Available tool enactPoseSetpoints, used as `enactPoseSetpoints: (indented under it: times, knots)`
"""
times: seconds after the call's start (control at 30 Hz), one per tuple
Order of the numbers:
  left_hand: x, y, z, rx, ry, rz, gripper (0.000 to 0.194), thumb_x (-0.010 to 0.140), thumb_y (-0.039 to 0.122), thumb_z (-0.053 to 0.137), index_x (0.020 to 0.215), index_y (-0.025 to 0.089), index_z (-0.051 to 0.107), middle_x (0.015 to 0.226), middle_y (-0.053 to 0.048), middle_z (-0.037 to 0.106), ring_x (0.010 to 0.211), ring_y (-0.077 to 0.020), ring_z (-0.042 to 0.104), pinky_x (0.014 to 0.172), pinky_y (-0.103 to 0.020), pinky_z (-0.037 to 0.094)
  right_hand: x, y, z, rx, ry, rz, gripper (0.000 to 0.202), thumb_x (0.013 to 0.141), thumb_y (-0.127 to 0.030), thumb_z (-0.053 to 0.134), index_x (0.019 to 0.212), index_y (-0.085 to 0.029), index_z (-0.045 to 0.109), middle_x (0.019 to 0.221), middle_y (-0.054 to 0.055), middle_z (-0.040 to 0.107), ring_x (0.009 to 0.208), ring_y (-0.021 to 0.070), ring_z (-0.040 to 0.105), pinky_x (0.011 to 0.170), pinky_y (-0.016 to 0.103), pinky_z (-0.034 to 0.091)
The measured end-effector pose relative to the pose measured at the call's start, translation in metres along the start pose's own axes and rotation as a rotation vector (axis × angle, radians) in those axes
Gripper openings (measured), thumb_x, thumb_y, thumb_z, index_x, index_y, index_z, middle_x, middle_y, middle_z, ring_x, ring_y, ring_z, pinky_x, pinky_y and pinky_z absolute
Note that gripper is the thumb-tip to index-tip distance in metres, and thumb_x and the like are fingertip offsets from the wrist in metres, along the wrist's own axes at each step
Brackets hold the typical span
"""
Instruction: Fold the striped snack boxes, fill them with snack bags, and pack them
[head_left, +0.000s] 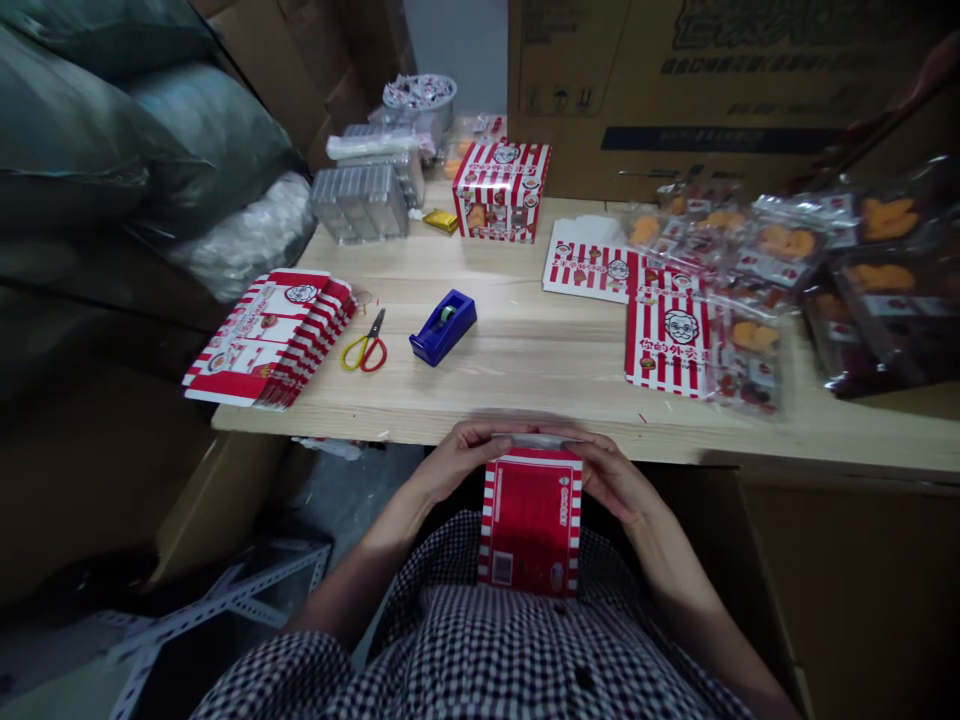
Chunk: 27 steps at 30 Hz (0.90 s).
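Note:
Between my two hands, over my lap at the table's front edge, is a red cardboard box [531,525] with striped borders and a barcode. My left hand [469,455] grips its upper left corner, thumb on the near face. At the upper right corner my right hand [606,468] holds it the same way. Both sets of fingertips are partly hidden behind the top edge. Beyond the hands on the table stand a blue tape dispenser [444,328] and, to its left, scissors [365,345] with yellow and red handles.
A stack of flat striped boxes [262,335] lies at the left. An assembled striped box [501,192] stands at the back beside clear plastic cases [360,203]. More flat cartons [667,335] and bagged toy food sets [750,355] cover the right side. A large carton [675,100] rises behind.

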<state>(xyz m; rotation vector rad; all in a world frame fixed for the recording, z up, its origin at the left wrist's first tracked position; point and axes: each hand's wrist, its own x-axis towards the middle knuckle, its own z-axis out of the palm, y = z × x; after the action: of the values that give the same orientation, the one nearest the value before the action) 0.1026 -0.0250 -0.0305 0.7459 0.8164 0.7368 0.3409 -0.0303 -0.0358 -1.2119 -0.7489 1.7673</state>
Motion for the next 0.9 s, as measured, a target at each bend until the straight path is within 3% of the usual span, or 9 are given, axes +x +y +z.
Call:
enactPoseSetpoints:
  times: [0.17,0.3,0.4,0.57,0.67,0.8,0.9]
  knots:
    - [-0.004,0.002,-0.016,0.135,-0.125,0.038,0.040,0.086,0.030,0.072,0.125,0.020,0.070,0.133,-0.011,0.066,0.125,-0.0258,0.061,0.109,-0.038,0.041,0.004,0.005,0.000,0.023,-0.080,0.017,0.016,0.070,-0.024,0.077,0.085,-0.030,0.078,0.105,-0.001,0.077,0.105,0.0229,0.069,0.099,0.037,0.052]
    - [-0.007,0.007,-0.019,0.030,-0.162,-0.024,0.039,0.088,0.029,0.068,0.126,0.018,0.069,0.125,-0.012,0.071,0.120,-0.0242,0.064,0.108,-0.037,0.042,0.000,0.005,-0.002,0.036,-0.085,0.050,0.023,0.073,-0.023,0.075,0.095,-0.029,0.077,0.110,0.002,0.077,0.109,0.0244,0.069,0.100,0.040,0.051]
    - [-0.004,0.006,-0.015,-0.125,-0.098,-0.073,0.033,0.084,0.022,0.067,0.115,0.014,0.074,0.112,-0.012,0.076,0.108,-0.0241,0.070,0.100,-0.036,0.048,0.000,0.006,-0.002,0.024,-0.079,0.026,0.021,0.073,-0.022,0.073,0.093,-0.028,0.078,0.108,0.002,0.077,0.111,0.0243,0.068,0.103,0.038,0.050]
    - [0.004,0.000,-0.005,-0.238,0.094,-0.110,0.039,0.071,0.014,0.060,0.106,0.009,0.077,0.096,-0.014,0.078,0.088,-0.0247,0.074,0.080,-0.032,0.054,0.008,0.017,0.001,0.131,-0.208,0.054,0.024,0.077,-0.028,0.064,0.096,-0.026,0.078,0.116,0.003,0.075,0.116,0.0257,0.065,0.102,0.040,0.050]
    - [0.000,-0.001,0.000,-0.116,0.185,-0.044,0.038,0.074,0.014,0.058,0.105,0.009,0.077,0.098,-0.013,0.079,0.091,-0.0251,0.074,0.082,-0.032,0.054,0.007,0.019,0.000,0.139,-0.214,0.082,0.029,0.077,-0.026,0.062,0.102,-0.027,0.077,0.122,0.003,0.073,0.119,0.0258,0.063,0.103,0.040,0.049]
    - [-0.010,0.001,0.001,0.202,0.049,0.097,0.038,0.087,0.024,0.063,0.124,0.020,0.071,0.131,-0.009,0.068,0.124,-0.0260,0.062,0.106,-0.038,0.045,-0.002,0.012,-0.004,0.047,-0.145,0.036,0.026,0.078,-0.024,0.067,0.102,-0.029,0.078,0.123,0.002,0.073,0.119,0.0254,0.064,0.104,0.039,0.049]
    - [-0.011,-0.003,-0.005,0.378,0.014,0.169,0.037,0.088,0.029,0.067,0.125,0.026,0.070,0.136,-0.007,0.065,0.130,-0.0254,0.058,0.113,-0.042,0.038,-0.008,0.012,-0.006,-0.037,-0.159,0.003,0.023,0.084,-0.031,0.068,0.105,-0.031,0.078,0.128,0.002,0.070,0.121,0.0243,0.062,0.105,0.039,0.048]
